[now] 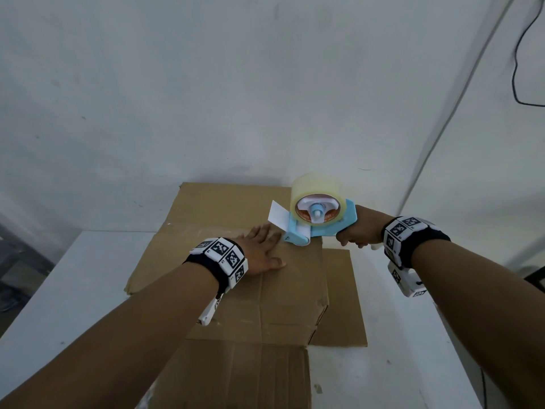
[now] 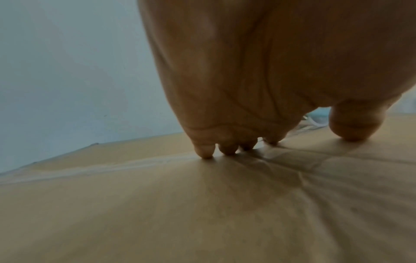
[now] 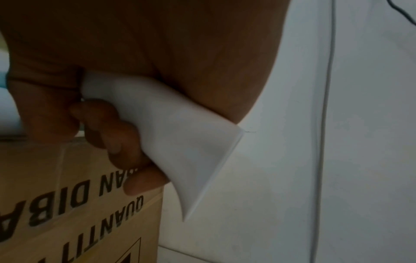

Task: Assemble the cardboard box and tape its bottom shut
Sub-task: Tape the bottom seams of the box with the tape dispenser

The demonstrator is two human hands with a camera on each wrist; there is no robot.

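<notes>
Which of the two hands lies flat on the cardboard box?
The left hand: its straight fingers press on the cardboard box top. The right hand instead grips the handle of the blue tape dispenser.

Non-task items I can log from here:

1. White surface (image 1: 73, 290), matte, with a few small dark specks; it carries everything else and runs up to the wall.
2. Pale wall (image 1: 265, 84), scuffed in places.
3. White conduit or pipe (image 1: 460, 104), running diagonally up the wall at right.
4. Black cable (image 1: 516, 69), hanging loose at far right.
5. Dark, blurred area beyond the surface's left edge; I cannot identify it.
</notes>
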